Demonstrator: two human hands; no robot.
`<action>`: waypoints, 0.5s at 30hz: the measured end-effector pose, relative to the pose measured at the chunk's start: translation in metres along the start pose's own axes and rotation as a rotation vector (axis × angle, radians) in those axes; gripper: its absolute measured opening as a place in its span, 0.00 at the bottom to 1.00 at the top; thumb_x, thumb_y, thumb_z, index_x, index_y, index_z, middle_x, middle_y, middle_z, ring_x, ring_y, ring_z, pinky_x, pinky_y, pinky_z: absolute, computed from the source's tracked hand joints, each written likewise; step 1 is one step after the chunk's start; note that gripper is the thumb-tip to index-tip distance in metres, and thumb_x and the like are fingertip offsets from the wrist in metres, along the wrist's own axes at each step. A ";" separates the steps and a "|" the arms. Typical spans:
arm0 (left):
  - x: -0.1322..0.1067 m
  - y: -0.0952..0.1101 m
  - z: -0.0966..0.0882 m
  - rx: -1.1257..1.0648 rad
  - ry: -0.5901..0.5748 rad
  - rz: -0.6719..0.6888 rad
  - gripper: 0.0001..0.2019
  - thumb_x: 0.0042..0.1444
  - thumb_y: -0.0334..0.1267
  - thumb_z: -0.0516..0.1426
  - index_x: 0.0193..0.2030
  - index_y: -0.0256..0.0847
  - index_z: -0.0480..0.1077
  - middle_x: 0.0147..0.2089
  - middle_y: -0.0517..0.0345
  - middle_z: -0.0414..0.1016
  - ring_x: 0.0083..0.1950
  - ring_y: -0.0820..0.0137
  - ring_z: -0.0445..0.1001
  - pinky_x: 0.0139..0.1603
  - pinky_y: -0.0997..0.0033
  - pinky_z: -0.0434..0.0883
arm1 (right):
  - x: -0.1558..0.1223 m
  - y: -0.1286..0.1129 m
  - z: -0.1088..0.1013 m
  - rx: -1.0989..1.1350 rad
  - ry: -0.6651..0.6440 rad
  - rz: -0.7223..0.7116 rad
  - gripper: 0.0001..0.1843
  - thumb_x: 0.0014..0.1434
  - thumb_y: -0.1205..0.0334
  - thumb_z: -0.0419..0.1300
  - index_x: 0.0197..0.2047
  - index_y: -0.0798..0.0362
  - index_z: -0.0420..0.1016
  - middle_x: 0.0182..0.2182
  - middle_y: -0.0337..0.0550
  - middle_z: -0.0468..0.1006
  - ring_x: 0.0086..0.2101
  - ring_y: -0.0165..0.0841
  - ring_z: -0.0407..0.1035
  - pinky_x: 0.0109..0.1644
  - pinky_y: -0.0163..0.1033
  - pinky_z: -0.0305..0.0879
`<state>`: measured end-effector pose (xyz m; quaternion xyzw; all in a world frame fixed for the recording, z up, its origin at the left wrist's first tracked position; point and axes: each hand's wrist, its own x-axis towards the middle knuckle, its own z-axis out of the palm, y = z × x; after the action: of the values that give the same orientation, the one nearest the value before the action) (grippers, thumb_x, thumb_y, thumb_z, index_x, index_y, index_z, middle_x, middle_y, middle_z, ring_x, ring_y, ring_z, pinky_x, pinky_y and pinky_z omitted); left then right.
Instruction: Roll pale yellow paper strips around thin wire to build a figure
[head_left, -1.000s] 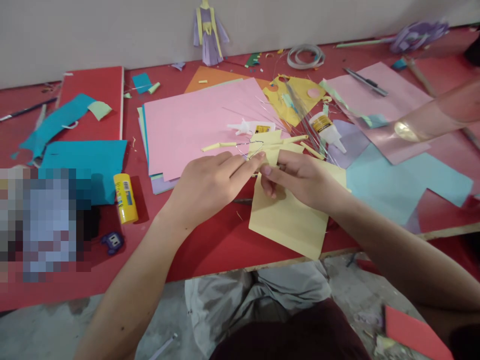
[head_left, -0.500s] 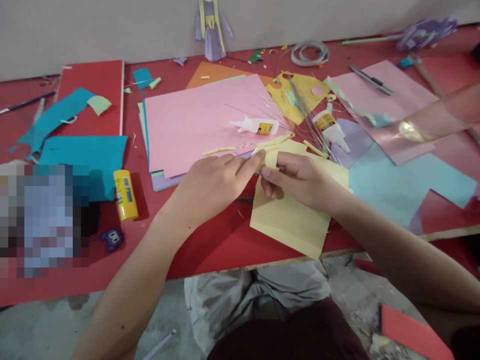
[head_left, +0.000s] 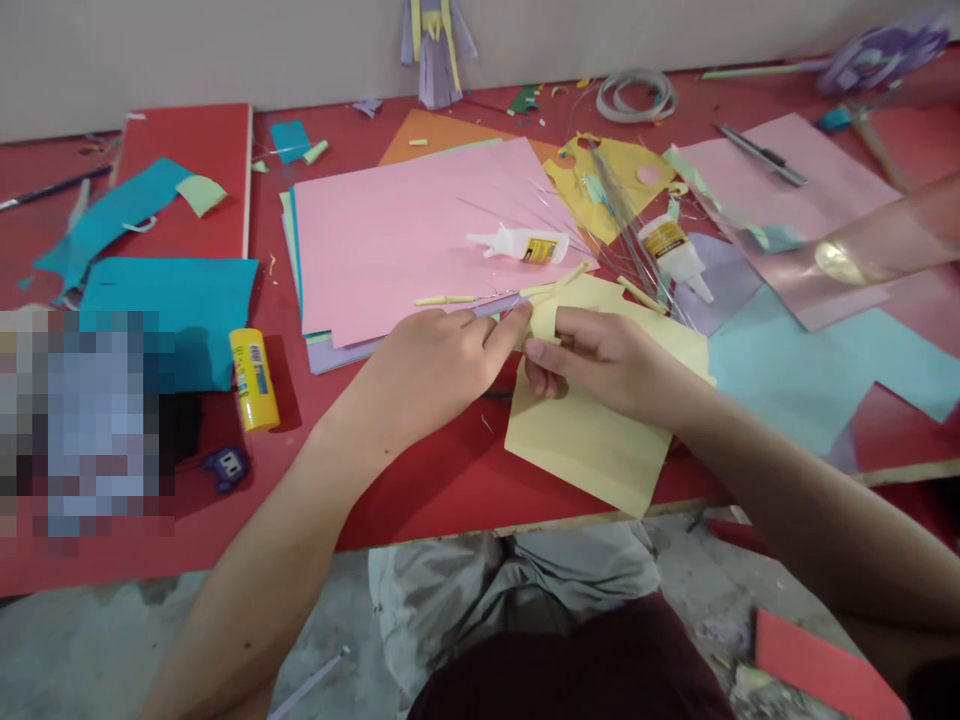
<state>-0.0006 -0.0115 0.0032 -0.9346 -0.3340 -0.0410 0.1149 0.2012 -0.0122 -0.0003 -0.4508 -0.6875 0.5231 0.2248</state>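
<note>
My left hand (head_left: 431,365) and my right hand (head_left: 600,355) meet at the table's middle over a pale yellow paper sheet (head_left: 592,440). Both pinch a small strip of yellow paper (head_left: 541,318) at their fingertips. A thin wire with rolled yellow paper pieces (head_left: 480,297) runs left from the fingertips, on the pink paper sheet (head_left: 405,235). A small white glue bottle (head_left: 521,243) lies just beyond the hands.
A yellow glue stick (head_left: 253,378) stands at the left beside teal paper (head_left: 169,310). A second glue bottle (head_left: 675,252), thin wires, light blue paper (head_left: 810,365) and another person's arm (head_left: 877,250) are at the right. A paper figure (head_left: 437,45) leans on the wall.
The view has tilted a little, so everything sits slightly lower-right in frame. The wire piece now lies flatter by my fingertips. My hands stay together on the yellow strip.
</note>
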 end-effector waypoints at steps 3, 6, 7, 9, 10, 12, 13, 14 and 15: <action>0.000 0.000 0.000 0.007 0.000 0.007 0.19 0.65 0.27 0.46 0.62 0.31 0.61 0.33 0.53 0.74 0.35 0.68 0.74 0.34 0.71 0.68 | 0.000 0.000 0.000 -0.005 -0.004 -0.002 0.18 0.61 0.46 0.58 0.27 0.50 0.69 0.23 0.39 0.74 0.24 0.29 0.67 0.28 0.36 0.64; 0.000 0.000 0.000 0.007 -0.013 0.009 0.19 0.65 0.27 0.46 0.61 0.30 0.61 0.34 0.52 0.75 0.37 0.66 0.75 0.34 0.69 0.68 | 0.000 0.000 0.000 -0.018 -0.005 0.000 0.18 0.61 0.47 0.58 0.27 0.50 0.69 0.22 0.38 0.74 0.23 0.29 0.67 0.28 0.36 0.64; 0.000 0.000 0.000 0.006 -0.016 0.009 0.19 0.65 0.27 0.46 0.61 0.29 0.61 0.35 0.52 0.75 0.37 0.65 0.75 0.34 0.69 0.68 | 0.000 0.000 0.000 -0.024 -0.003 0.001 0.18 0.61 0.47 0.58 0.26 0.50 0.69 0.22 0.38 0.74 0.23 0.29 0.67 0.28 0.36 0.64; 0.000 0.000 0.000 0.003 -0.021 0.010 0.19 0.65 0.27 0.47 0.61 0.29 0.61 0.36 0.51 0.75 0.38 0.64 0.75 0.34 0.68 0.68 | 0.000 0.000 -0.001 -0.034 -0.002 0.002 0.18 0.61 0.48 0.58 0.26 0.51 0.69 0.22 0.38 0.74 0.24 0.29 0.68 0.29 0.36 0.64; 0.000 0.000 0.000 0.001 -0.022 0.010 0.18 0.65 0.27 0.47 0.61 0.29 0.61 0.36 0.51 0.75 0.38 0.64 0.75 0.34 0.68 0.68 | 0.000 0.000 -0.001 -0.040 -0.003 0.001 0.18 0.62 0.48 0.58 0.27 0.51 0.69 0.22 0.38 0.74 0.24 0.28 0.68 0.29 0.36 0.64; 0.000 0.001 0.000 -0.002 -0.022 0.009 0.18 0.65 0.27 0.47 0.61 0.29 0.61 0.36 0.51 0.75 0.38 0.64 0.75 0.33 0.68 0.68 | -0.001 0.000 -0.001 -0.062 -0.003 -0.006 0.17 0.62 0.49 0.58 0.27 0.52 0.68 0.23 0.38 0.75 0.24 0.28 0.68 0.29 0.35 0.64; 0.000 0.001 0.000 -0.003 -0.021 0.008 0.18 0.65 0.27 0.46 0.61 0.29 0.61 0.36 0.51 0.75 0.38 0.63 0.75 0.33 0.68 0.68 | -0.001 0.000 -0.001 -0.078 -0.002 -0.009 0.17 0.62 0.49 0.58 0.27 0.52 0.68 0.23 0.38 0.75 0.24 0.28 0.68 0.30 0.35 0.64; 0.000 0.001 -0.001 -0.006 -0.019 0.009 0.18 0.64 0.26 0.46 0.60 0.29 0.61 0.35 0.51 0.75 0.38 0.63 0.75 0.33 0.68 0.68 | -0.001 0.000 -0.001 -0.096 0.000 -0.011 0.17 0.62 0.50 0.58 0.27 0.52 0.68 0.23 0.38 0.75 0.24 0.28 0.69 0.30 0.35 0.64; 0.000 0.001 -0.001 -0.010 -0.016 0.009 0.18 0.64 0.26 0.45 0.60 0.29 0.62 0.35 0.51 0.75 0.38 0.64 0.75 0.33 0.68 0.68 | -0.001 0.000 -0.001 -0.116 0.003 -0.013 0.17 0.63 0.50 0.58 0.27 0.52 0.68 0.23 0.38 0.75 0.24 0.28 0.69 0.30 0.35 0.63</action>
<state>-0.0006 -0.0123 0.0038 -0.9369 -0.3307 -0.0346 0.1078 0.2021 -0.0126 -0.0004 -0.4592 -0.7193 0.4803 0.2026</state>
